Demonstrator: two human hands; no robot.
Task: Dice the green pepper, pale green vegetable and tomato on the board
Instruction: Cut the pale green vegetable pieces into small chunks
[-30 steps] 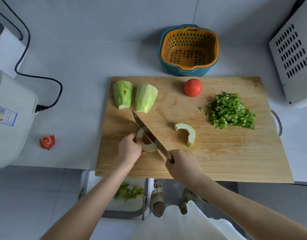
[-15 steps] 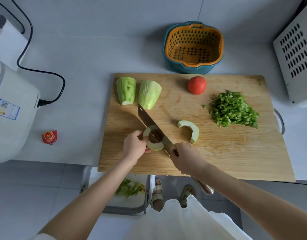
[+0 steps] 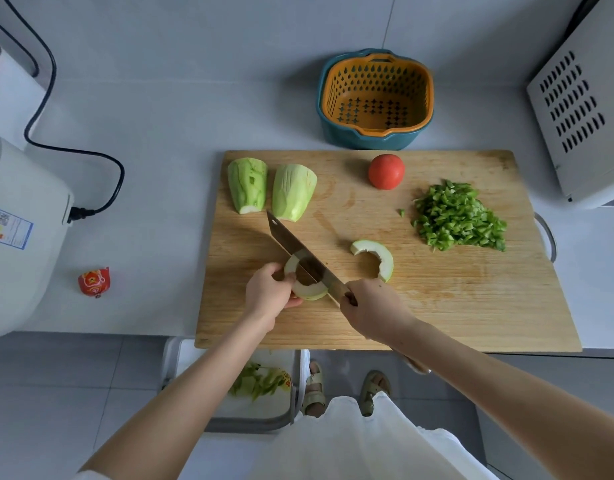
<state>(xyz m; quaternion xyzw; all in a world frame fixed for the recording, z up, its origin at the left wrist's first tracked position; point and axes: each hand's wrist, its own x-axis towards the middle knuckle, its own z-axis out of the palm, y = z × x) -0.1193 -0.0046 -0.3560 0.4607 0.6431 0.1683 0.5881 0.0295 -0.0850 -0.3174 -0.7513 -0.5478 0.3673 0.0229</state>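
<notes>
Knife (image 3: 298, 252) gripped in right hand (image 3: 374, 308), blade across pale slice (image 3: 310, 293) pinched by left hand (image 3: 267, 294) near board's (image 3: 437, 306) front edge.

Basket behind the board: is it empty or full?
Empty: the basket shows its bare perforated bottom, with nothing inside.

An orange strainer (image 3: 376, 95) sat nested in a teal bowl (image 3: 367, 142) at the back of the grey bench (image 3: 160, 133). At the left stood a white appliance (image 3: 18, 258) with a blue-edged label (image 3: 8, 227), and a black cord (image 3: 115, 181) was plugged into its side. A small red packet (image 3: 94, 282) lay near it. A white vented box (image 3: 582, 109) stood at the right. Below the bench edge, a bin (image 3: 250, 425) held green peelings (image 3: 260, 381).
</notes>
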